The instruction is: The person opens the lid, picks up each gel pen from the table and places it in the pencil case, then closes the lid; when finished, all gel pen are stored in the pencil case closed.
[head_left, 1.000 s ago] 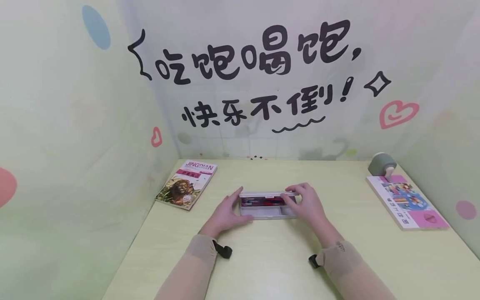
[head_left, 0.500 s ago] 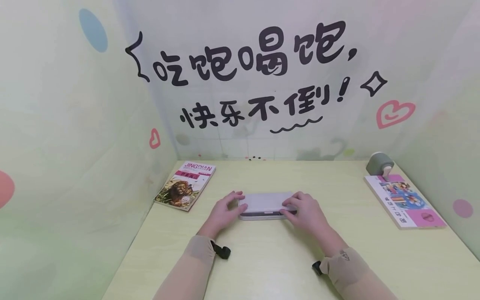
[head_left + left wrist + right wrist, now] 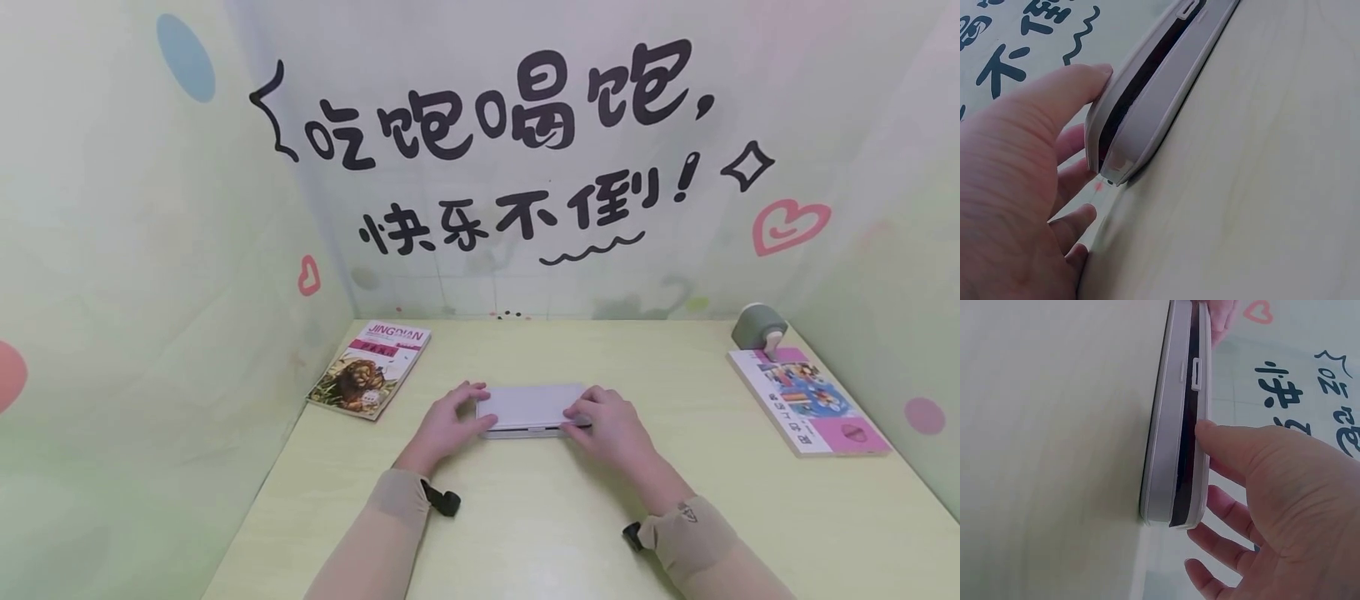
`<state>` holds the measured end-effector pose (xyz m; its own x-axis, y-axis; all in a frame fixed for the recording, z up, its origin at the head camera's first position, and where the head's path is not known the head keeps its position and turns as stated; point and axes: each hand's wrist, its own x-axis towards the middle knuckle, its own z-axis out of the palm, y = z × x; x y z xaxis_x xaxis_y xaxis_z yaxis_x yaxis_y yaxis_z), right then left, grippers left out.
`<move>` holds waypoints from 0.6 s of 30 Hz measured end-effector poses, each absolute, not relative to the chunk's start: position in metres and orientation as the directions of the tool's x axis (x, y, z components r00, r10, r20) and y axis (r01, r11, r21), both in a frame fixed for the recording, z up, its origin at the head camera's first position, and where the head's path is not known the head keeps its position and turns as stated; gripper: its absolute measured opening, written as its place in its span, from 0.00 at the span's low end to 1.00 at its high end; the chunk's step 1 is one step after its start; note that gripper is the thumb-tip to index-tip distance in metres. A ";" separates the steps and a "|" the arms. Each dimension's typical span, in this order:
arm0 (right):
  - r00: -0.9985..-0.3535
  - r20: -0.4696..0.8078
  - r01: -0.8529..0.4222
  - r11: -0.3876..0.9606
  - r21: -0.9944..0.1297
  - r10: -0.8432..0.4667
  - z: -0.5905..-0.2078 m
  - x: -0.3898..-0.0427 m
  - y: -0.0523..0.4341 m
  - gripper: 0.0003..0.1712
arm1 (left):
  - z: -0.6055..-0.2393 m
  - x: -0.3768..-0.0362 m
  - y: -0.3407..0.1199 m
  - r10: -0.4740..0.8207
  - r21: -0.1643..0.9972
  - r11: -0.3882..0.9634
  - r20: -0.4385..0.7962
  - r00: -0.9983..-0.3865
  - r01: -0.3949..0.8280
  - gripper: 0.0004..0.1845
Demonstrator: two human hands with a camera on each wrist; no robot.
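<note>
— How far along is the closing?

— Nearly done, I'd judge. The left hand (image 3: 444,423) and right hand (image 3: 609,425) press relaxed fingers on the pencil case (image 3: 531,406), mid-table (image 3: 525,517) — its lid is down, but a dark gap shows along the front edge.

— And beyond?

— Lion book (image 3: 370,369) far left, pink book (image 3: 808,401) far right.

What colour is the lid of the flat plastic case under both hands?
Pale grey-white, plain and unpatterned: the flat plastic case's lid shows best in the head view.
</note>
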<state>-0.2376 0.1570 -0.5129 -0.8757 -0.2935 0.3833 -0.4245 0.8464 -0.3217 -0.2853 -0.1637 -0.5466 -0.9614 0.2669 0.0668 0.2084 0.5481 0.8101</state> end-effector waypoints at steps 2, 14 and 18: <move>-0.871 0.391 -0.429 0.850 -0.307 -0.298 -0.513 -0.237 0.158 0.08 | -0.544 -0.286 -0.162 0.268 0.797 0.567 0.058 -0.962 0.206 0.27; -0.850 0.375 -0.474 0.848 -0.236 -0.370 -0.508 -0.238 0.156 0.06 | -0.532 -0.287 -0.157 0.271 0.743 0.635 0.042 -0.962 0.211 0.27; -0.857 0.353 -0.473 0.845 -0.247 -0.377 -0.511 -0.236 0.158 0.06 | -0.534 -0.285 -0.155 0.273 0.738 0.645 0.019 -0.962 0.198 0.27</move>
